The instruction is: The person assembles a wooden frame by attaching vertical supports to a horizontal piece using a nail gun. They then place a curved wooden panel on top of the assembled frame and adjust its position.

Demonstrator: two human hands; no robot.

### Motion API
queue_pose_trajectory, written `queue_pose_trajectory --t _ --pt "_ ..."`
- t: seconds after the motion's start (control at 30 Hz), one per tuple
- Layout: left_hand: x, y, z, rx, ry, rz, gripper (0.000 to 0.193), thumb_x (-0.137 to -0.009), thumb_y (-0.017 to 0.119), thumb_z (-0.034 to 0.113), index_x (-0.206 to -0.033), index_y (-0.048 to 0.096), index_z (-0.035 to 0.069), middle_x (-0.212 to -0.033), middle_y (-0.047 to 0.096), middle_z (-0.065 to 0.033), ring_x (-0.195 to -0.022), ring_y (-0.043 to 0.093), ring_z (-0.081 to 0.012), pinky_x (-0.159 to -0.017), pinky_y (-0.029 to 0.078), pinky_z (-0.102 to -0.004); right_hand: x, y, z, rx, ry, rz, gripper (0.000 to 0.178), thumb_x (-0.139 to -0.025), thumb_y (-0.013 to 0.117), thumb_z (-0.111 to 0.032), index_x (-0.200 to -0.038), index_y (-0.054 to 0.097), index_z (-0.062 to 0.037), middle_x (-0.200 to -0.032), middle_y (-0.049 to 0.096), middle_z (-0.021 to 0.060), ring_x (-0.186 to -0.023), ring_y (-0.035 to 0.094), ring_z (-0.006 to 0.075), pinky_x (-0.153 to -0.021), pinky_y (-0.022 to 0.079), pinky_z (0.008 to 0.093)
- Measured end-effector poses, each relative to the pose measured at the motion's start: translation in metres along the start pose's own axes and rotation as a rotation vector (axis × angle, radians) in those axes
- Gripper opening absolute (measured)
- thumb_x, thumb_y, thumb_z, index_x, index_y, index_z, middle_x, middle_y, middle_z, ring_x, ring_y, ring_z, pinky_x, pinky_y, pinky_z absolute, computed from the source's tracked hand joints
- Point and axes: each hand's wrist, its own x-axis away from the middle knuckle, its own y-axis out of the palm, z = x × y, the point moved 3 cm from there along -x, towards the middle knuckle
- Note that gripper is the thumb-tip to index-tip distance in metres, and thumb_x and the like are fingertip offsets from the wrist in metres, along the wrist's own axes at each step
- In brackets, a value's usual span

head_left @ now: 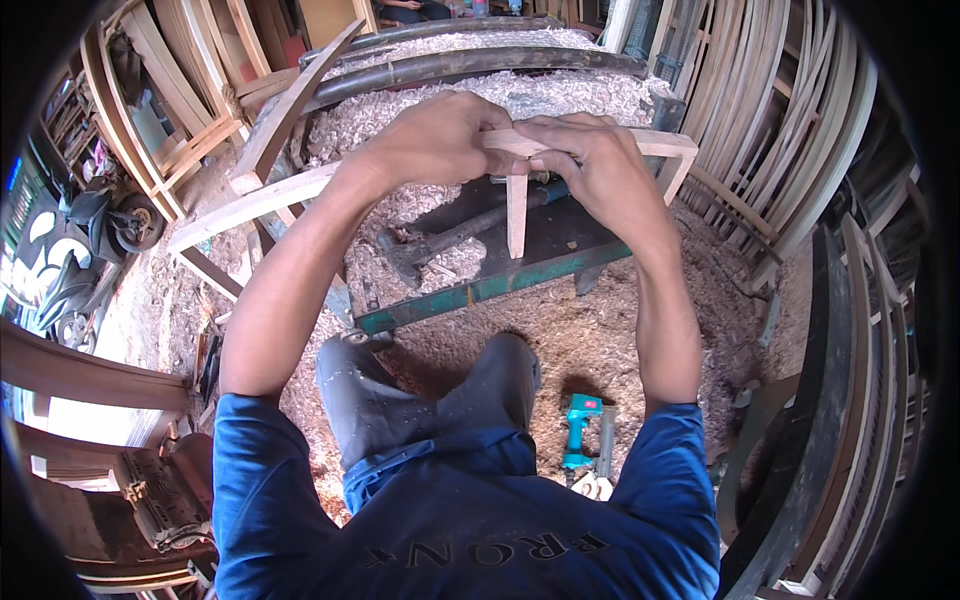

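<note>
A pale wooden frame (pixel 265 203) stretches across in front of me, with a short upright strip (pixel 517 215) hanging down at its middle. Both hands meet just above that strip. My left hand (pixel 440 138) is closed around the frame's bar from the left. From the right, my right hand (pixel 592 150) grips the same bar, its thumb pressed close to the joint. The fingers hide most of the joint. Below them a hammer (pixel 412 258) lies on the dark workbench (pixel 560 235), its head toward the left and its handle running to the right.
Wood shavings (pixel 480 100) cover the bench's far side and the floor. A teal nail gun (pixel 580 430) stands on the floor near my right knee. Curved wooden strips (pixel 750 130) lean at the right. A loose timber piece (pixel 290 115) slants at the left; a motorbike (pixel 85 230) stands beyond.
</note>
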Motion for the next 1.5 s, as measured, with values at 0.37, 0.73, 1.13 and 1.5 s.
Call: queue_pose_trajectory --t 0.37,0.73,1.13,1.5 --pt "-0.011 0.005 0.007 -0.050 -0.112 -0.046 0.044 -0.081 0.085 0.037 -0.117 0.078 0.013 -0.101 0.078 -0.0157 -0.094 0.073 -0.0261 -0.090 0.054 -0.0412 -0.002 -0.009 0.007 -0.086 0.104 -0.101 0.032 -0.088 0.067 0.000 -0.119 0.072 -0.0006 -0.105 0.071 0.0272 -0.098 0.071 0.0414 -0.085 0.055 0.0451" --pt "-0.017 0.008 0.013 -0.106 -0.053 0.010 0.045 -0.079 0.085 0.039 -0.115 0.079 0.013 -0.103 0.077 -0.0173 -0.095 0.073 -0.0286 -0.092 0.054 -0.0424 -0.001 -0.017 0.015 -0.092 0.192 -0.177 0.033 -0.088 0.072 -0.003 -0.121 0.073 -0.0061 -0.119 0.072 0.0202 -0.111 0.070 0.0345 -0.096 0.054 0.0413" --pt "-0.004 0.003 0.016 -0.186 -0.086 -0.033 0.042 -0.089 0.078 0.034 -0.122 0.074 0.009 -0.097 0.077 -0.0171 -0.093 0.073 -0.0257 -0.088 0.055 -0.0395 0.001 -0.010 0.018 -0.103 0.192 -0.138 0.035 -0.088 0.069 0.000 -0.122 0.073 -0.0090 -0.113 0.073 0.0208 -0.104 0.072 0.0339 -0.090 0.055 0.0414" --pt "0.011 0.001 0.004 -0.179 0.080 0.110 0.030 -0.094 0.068 0.028 -0.119 0.075 0.013 -0.085 0.073 -0.0209 -0.085 0.072 -0.0376 -0.082 0.054 -0.0466 0.002 -0.012 0.020 -0.130 0.130 -0.083 0.034 -0.088 0.068 0.001 -0.121 0.073 -0.0060 -0.109 0.073 0.0214 -0.098 0.073 0.0364 -0.089 0.056 0.0418"
